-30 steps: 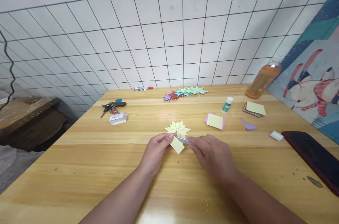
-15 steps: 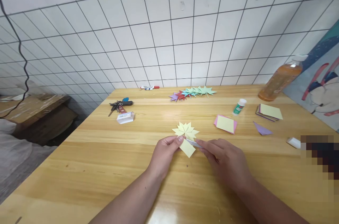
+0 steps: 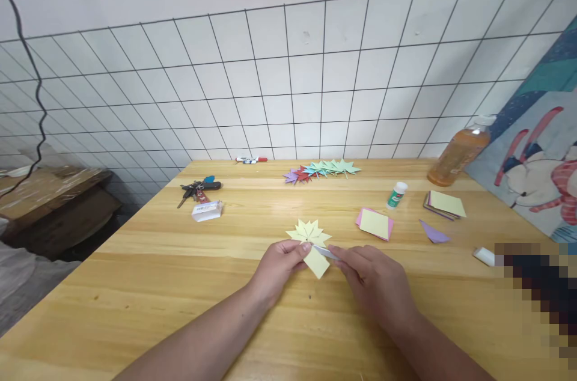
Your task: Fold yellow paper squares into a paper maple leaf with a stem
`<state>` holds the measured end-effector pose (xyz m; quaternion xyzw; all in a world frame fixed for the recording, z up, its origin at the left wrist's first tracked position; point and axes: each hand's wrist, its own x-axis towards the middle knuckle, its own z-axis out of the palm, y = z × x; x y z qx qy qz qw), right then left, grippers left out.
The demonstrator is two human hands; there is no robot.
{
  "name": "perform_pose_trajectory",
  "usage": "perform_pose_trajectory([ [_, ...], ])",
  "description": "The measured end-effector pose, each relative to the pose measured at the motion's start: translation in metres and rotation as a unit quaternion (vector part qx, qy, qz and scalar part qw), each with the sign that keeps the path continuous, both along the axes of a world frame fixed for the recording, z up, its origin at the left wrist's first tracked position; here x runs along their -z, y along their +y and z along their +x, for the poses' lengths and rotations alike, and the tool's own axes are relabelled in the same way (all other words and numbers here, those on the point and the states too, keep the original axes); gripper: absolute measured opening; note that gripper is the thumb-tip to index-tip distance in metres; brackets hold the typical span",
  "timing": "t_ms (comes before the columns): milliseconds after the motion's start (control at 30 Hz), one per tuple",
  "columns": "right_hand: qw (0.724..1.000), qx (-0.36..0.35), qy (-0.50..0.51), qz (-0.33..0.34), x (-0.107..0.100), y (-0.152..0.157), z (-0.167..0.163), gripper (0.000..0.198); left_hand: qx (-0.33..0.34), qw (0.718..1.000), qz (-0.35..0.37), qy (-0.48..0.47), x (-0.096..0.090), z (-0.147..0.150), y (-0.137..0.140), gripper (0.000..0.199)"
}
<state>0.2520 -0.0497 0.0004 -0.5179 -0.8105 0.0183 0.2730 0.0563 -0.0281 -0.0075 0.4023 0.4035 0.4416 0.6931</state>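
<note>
With its thumb and fingers, my left hand [image 3: 285, 262] pinches a small pale yellow paper [image 3: 317, 264] by its left corner. My right hand [image 3: 372, 273] grips a flat, grey-white blade-like strip [image 3: 323, 252], which reaches across the upper edge of that paper. Whether the strip touches or passes under the paper cannot be made out. Just beyond both hands lies a pointed pale yellow folded-paper leaf [image 3: 308, 229], its near part hidden behind the fingers and paper.
At the back lies a row of coloured paper leaves [image 3: 324, 170]. On the right are paper sheets [image 3: 375, 224], a glue stick [image 3: 397, 195], a paper stack [image 3: 446, 204], a purple folded piece [image 3: 434, 232] and a bottle [image 3: 460, 155]. Keys [image 3: 198, 190] and a small box [image 3: 207, 211] lie left.
The camera view has tilted up and shifted slightly, so everything on the table sits lower in the picture. Both hands keep their grips, with the strip still across the paper.
</note>
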Motion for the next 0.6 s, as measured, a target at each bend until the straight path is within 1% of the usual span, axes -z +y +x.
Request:
perform_pose_trajectory([
  [33,1.0,-0.006,-0.001,-0.01,0.0,0.0,-0.001,0.027,0.007,1.0,0.006,-0.02,0.002,-0.002,0.001,0.028],
  [100,0.999,-0.016,0.0,-0.028,0.0,-0.001,-0.003,0.028,-0.002,0.999,0.021,-0.04,0.005,-0.007,0.003,0.024],
  [167,0.999,-0.02,0.005,-0.036,-0.001,-0.002,-0.004,0.029,-0.004,0.999,0.023,-0.043,0.007,-0.012,0.004,0.021],
  [300,0.998,-0.028,0.012,-0.046,-0.001,-0.003,-0.006,0.028,0.016,0.999,0.018,-0.04,0.009,-0.016,0.005,0.02],
  [400,0.998,-0.028,0.017,-0.047,-0.001,-0.003,-0.008,0.027,0.025,0.999,0.033,-0.008,0.012,-0.016,0.005,0.022],
  [500,0.999,-0.024,0.022,-0.032,0.0,-0.003,-0.01,0.026,0.03,0.998,0.047,0.031,0.014,-0.016,0.005,0.025],
  [600,0.999,-0.024,0.02,-0.017,0.001,-0.003,-0.01,0.026,0.028,0.998,0.049,0.037,0.014,-0.016,0.005,0.027],
])
